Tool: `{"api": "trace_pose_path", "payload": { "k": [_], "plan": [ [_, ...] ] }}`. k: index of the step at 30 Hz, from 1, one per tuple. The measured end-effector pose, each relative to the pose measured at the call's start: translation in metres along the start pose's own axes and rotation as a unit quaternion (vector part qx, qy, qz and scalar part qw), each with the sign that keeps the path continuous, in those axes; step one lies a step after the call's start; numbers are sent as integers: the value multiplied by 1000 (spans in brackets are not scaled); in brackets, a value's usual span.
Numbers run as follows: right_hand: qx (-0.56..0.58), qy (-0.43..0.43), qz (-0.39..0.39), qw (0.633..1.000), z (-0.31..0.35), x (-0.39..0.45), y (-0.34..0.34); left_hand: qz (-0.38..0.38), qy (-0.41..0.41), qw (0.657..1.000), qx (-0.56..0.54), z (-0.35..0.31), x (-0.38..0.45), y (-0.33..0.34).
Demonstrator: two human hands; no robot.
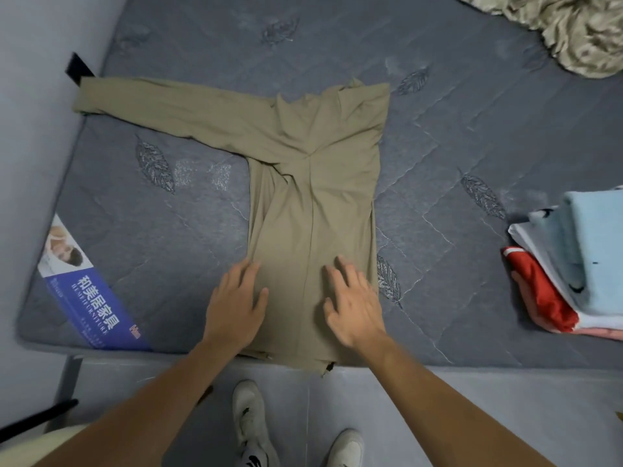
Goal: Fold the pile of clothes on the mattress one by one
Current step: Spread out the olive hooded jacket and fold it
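Two hands lie flat on a khaki long-sleeved shirt spread in the middle of the frame on a grey quilted mattress. The left hand rests on the shirt's lower left edge with its fingers straight and spread, gripping nothing. The right hand presses the lower right part of the shirt, fingers likewise extended and slightly splayed, holding nothing. The shirt's right side is already folded inward over the body, while its other sleeve stretches out toward the upper left of the frame, its cuff reaching the mattress edge beside the wall. The hem hangs just over the mattress's near edge at lower centre.

At the right edge of the frame sits a stack of folded clothes in light blue, white, red and pink. A crumpled olive-patterned cloth lies in the upper right corner. A blue printed label marks the mattress's lower left corner. Below, on the grey floor, a pair of white shoes shows between the forearms.
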State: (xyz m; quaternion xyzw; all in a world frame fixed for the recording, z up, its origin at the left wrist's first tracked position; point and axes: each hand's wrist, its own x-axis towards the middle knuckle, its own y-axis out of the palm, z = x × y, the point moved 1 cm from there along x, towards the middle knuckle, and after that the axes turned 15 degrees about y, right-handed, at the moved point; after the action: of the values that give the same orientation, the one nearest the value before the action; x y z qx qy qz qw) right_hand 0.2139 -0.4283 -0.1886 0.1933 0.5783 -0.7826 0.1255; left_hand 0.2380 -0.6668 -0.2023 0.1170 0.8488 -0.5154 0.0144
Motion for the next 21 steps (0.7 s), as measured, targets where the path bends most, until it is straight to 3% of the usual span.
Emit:
{"api": "trace_pose_path", "payload": {
  "k": [6, 10, 21],
  "plan": [
    [5, -59, -17, 998, 79, 80, -11, -32, -41, 998, -43, 39, 73, -20],
    [5, -79, -43, 996, 153, 158, -14, -51, -35, 998, -28, 117, 137, -54],
    [-25, -136, -75, 988, 365, 342, -19, -142, -122, 982, 18, 344, 301, -201]
  ]
}}
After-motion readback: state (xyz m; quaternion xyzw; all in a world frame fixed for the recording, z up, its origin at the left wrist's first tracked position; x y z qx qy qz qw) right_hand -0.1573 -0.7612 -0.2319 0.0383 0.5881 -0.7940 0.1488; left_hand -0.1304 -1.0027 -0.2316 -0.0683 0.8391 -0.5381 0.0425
